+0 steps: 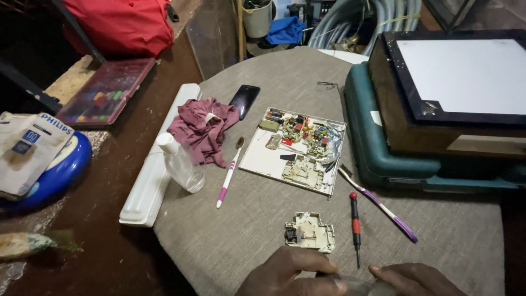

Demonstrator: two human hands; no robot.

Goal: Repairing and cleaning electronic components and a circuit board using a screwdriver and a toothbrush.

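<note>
Both my hands are at the bottom edge of the view, over a round table covered in grey cloth [235, 241]. My left hand [290, 274] and my right hand [413, 279] meet on a small greyish object [356, 285]; it is blurred and I cannot tell what it is. Just beyond my left hand lies a small beige circuit part [310, 232]. A red and black screwdriver [355, 222] lies next to it, between my hands. A purple and white toothbrush [378, 204] lies slanted to its right.
A white tray [263, 164] holds several electronic parts. Left of it are a pink toothbrush [229, 174], a clear bottle [181, 164], a maroon cloth [201, 129] and a black phone [244, 100]. A teal case [372, 148] carries a dark box [455, 82]. A white light fitting [148, 186] lies along the left edge.
</note>
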